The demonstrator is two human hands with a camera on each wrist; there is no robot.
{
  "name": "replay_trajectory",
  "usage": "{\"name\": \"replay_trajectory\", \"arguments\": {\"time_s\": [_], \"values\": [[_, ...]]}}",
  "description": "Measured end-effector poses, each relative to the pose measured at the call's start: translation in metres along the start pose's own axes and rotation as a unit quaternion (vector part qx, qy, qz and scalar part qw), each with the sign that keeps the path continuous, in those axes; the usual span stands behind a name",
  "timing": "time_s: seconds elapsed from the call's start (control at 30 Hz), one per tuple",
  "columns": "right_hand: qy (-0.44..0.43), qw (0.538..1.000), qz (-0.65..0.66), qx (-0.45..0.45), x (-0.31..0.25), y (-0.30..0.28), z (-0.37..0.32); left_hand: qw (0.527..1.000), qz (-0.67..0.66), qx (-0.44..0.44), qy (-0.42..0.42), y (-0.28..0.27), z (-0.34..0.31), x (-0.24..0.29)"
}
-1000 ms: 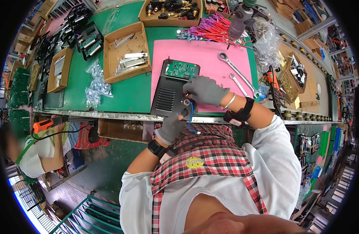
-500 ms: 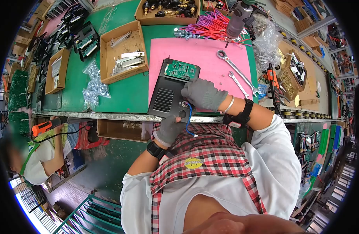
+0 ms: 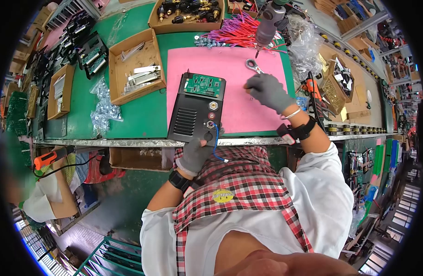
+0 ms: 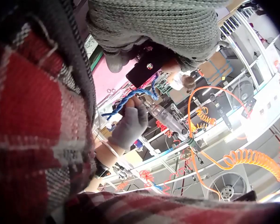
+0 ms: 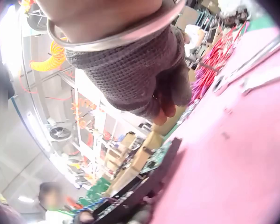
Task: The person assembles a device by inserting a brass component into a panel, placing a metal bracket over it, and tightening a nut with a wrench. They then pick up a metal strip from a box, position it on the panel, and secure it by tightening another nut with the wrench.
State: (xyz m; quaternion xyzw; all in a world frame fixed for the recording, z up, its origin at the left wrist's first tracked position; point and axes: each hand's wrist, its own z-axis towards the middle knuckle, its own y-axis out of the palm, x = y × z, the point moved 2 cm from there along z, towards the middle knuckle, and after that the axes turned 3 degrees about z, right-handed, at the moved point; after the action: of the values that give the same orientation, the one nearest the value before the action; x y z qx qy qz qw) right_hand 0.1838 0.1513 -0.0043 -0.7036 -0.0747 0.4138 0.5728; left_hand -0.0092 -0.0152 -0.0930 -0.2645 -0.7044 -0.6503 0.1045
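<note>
both gloved: left hand pinches black panel, right hand hovers, fingers loosely curled; panel's long axis points forward, circuit board farthest.

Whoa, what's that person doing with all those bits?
A person in grey knitted gloves is working on a flat black panel with slots. The left hand holds its lower end. A green circuit board sits at its upper end, and a twisted blue wire hangs from it. The right hand is off the panel, above the pink mat where two silver metal wrenches lie. Whether it holds something tiny, I can't tell.
</note>
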Motion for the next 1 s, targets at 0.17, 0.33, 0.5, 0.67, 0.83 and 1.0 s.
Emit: {"name": "replay_trajectory", "arguments": {"time_s": [0.17, 0.33, 0.5, 0.67, 0.83, 1.0], "values": [[0.036, 0.997, -0.060, -0.015, 0.032, 0.014, -0.025, 1.000, -0.008, -0.004, 0.002, 0.001, -0.001, 0.000], [0.060, 0.995, -0.062, -0.040, 0.032, 0.035, -0.024, 1.000, -0.003, 0.002, -0.003, 0.002, -0.001, 0.001], [-0.030, 0.999, 0.042, -0.002, -0.005, 0.034, -0.012, 1.000, 0.006, -0.019, 0.006, 0.006, -0.001, 0.003], [-0.058, 0.984, 0.079, -0.148, -0.062, 0.047, 0.017, 1.000, 0.024, -0.002, 0.015, 0.009, -0.001, 0.003], [-0.029, 0.979, -0.009, -0.201, -0.073, 0.056, 0.029, 0.902, 0.413, 0.082, 0.095, -0.057, -0.007, -0.022], [-0.028, 0.979, 0.006, -0.203, -0.075, 0.050, 0.029, 0.882, 0.442, 0.101, 0.129, -0.059, -0.007, -0.027]]}}
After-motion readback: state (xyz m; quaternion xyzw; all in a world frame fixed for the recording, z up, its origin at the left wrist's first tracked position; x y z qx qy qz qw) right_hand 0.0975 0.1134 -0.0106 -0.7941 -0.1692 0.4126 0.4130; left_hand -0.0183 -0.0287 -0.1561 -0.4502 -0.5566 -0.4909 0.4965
